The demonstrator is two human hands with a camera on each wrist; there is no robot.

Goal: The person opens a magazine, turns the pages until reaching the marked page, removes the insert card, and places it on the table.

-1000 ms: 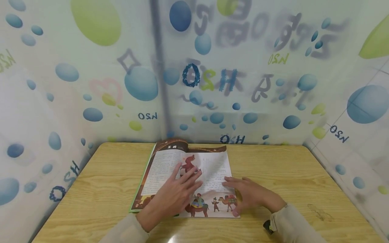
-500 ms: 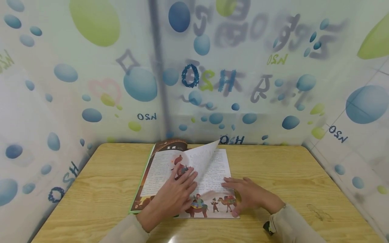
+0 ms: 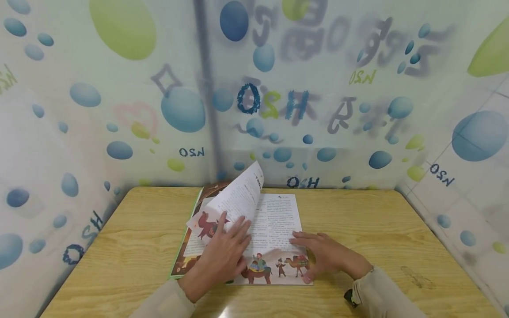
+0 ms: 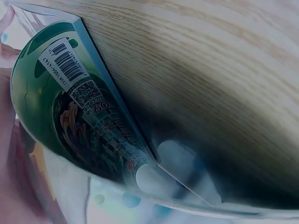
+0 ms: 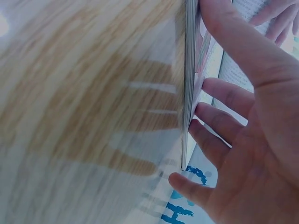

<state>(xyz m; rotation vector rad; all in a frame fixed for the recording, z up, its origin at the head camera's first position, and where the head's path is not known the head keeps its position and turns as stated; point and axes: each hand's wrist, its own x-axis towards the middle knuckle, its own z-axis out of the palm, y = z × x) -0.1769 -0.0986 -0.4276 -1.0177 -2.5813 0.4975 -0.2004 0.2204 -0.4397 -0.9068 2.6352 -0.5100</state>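
An open magazine (image 3: 274, 216) lies on the table, with text and camel drawings on its right-hand page. One leaf (image 3: 238, 194) stands raised and bent over toward the left side. My left hand (image 3: 224, 251) presses its spread fingers against that leaf near the fold. At the magazine's right edge, my right hand (image 3: 330, 254) rests with fingers apart and the thumb by the lower corner. The right wrist view has this hand (image 5: 252, 126) beside the page stack (image 5: 189, 84). In the left wrist view, the green back cover (image 4: 70, 102) curves up, showing a barcode.
The wooden table (image 3: 358, 212) extends to both sides of the magazine. Behind it hangs a pale curtain (image 3: 338, 132) with blue and green drops, close to the table's far edge. A small black object (image 3: 351, 298) sits at the right sleeve cuff.
The leaf has lifted from the right-hand page and swung left, uncovering a text page beneath. My left hand has shifted slightly left with it. My right hand has stayed in place.
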